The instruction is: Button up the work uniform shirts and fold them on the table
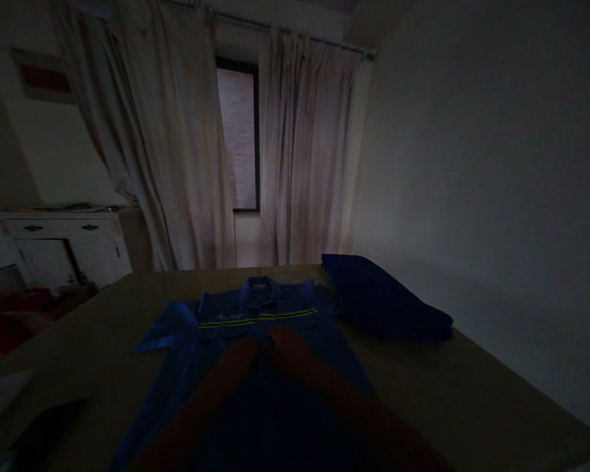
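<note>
Shirt (pixel 255 314): blue work shirt, laid flat and face up on the bed (pixel 472 387), collar toward the window. A yellow-green stripe (pixel 258 318) runs across the chest, and the left sleeve is spread out to the side.

Light is very dim. Both arms reach in from the lower edge and meet at the shirt's midline, just below the stripe. The left hand (pixel 248 351) and right hand (pixel 288 341) rest on the fabric, close together. They are too dark to tell whether the fingers lie flat or pinch the cloth, and no grip is visible.

A folded dark blue cloth (pixel 388 301) lies on the bed just beside the shirt's right shoulder, near the wall.

Behind the bed, pale curtains (pixel 305 157) hang either side of a narrow window (pixel 238 137). A white dresser (pixel 63 242) stands at far left. A dark flat object (pixel 44 432) at lower left is unclear.
</note>
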{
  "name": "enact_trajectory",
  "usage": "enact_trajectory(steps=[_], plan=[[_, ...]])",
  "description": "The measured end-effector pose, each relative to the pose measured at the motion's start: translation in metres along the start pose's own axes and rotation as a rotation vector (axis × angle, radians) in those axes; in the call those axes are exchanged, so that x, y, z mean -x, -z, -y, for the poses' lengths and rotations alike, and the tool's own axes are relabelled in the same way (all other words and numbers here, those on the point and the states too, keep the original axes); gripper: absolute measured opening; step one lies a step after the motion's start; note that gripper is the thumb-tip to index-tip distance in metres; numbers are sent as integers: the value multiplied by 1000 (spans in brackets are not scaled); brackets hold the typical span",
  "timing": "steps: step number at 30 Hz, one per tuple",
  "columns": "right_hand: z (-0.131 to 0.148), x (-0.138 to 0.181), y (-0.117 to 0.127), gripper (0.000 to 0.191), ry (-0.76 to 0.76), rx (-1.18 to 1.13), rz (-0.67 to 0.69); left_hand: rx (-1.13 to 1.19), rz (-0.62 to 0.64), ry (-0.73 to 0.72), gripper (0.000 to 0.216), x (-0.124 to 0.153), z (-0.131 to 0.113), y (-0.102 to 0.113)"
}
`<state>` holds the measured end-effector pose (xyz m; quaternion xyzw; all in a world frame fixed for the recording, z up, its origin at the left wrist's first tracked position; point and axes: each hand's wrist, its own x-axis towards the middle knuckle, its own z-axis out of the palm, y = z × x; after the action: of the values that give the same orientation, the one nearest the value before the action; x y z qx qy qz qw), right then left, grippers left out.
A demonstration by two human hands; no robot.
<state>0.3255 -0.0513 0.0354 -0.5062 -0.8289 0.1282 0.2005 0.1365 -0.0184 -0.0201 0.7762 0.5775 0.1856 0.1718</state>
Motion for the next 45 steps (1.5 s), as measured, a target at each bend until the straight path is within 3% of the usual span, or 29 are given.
enact_trajectory(steps=[2, 4, 8, 12, 20, 26, 32, 39, 45], plan=[[-5, -19, -28, 22, -136, 30, 1, -24, -17, 36, 13, -17, -2, -5], [-9, -25, -48, 27, -215, 32, -50, -15, -58, 46, 24, -25, -2, -12], [-9, -21, -63, 41, -230, 51, -120, 112, -137, -3, 36, -19, 7, -26], [-9, -22, -62, 29, -302, 55, -116, 277, -193, -121, 37, -9, 12, -31], [-35, -28, -54, 18, -239, -290, -205, 79, -170, -177, 20, -7, 3, -24], [-46, -31, -55, 10, -217, -357, -153, 61, -151, -192, 15, -14, 11, -29], [-48, -27, -56, 9, -177, -294, -174, 100, -169, -189, 13, -10, 4, -28], [-51, -28, -61, 8, -153, -337, -183, 28, -221, -296, 16, 0, -10, -23], [-57, -30, -60, 15, -130, -435, -206, -75, -210, -242, 18, -1, -13, -27]])
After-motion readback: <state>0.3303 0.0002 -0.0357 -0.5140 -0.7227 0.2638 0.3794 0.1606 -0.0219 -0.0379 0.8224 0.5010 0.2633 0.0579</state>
